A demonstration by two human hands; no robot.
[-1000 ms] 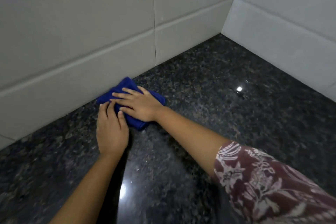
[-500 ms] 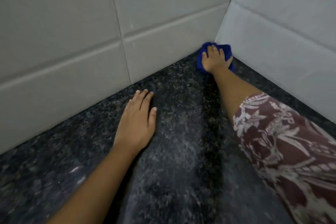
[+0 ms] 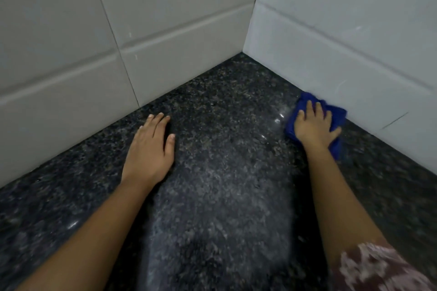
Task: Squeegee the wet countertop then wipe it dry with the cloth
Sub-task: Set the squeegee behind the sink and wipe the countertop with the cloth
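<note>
From the head view, I judge the squeegee step to be over: no squeegee shows anywhere, and the work in hand is the drying pass. The right grip (image 3: 315, 126) lies flat with fingers spread on the blue cloth (image 3: 337, 114), pressing it down, not clutching it. The cloth sits on the desk (image 3: 224, 172) right against the foot of the right tiled wall (image 3: 354, 42), a little out from the corner. The left grip (image 3: 151, 149) rests palm down on the bare stone near the left tiled wall (image 3: 71, 42), fingers straight and holding nothing; I take it as a brace. The dark speckled desk shows a few small bright glints just left of the cloth, which may be leftover wet, though I cannot tell wet from polish here. A paler hazy band runs down the middle between the two arms. I would say the strip along the right wall and the near half remain to be wiped. A patterned sleeve (image 3: 378, 269) shows at the lower right. The walls are pale grey tile with plain joints.
</note>
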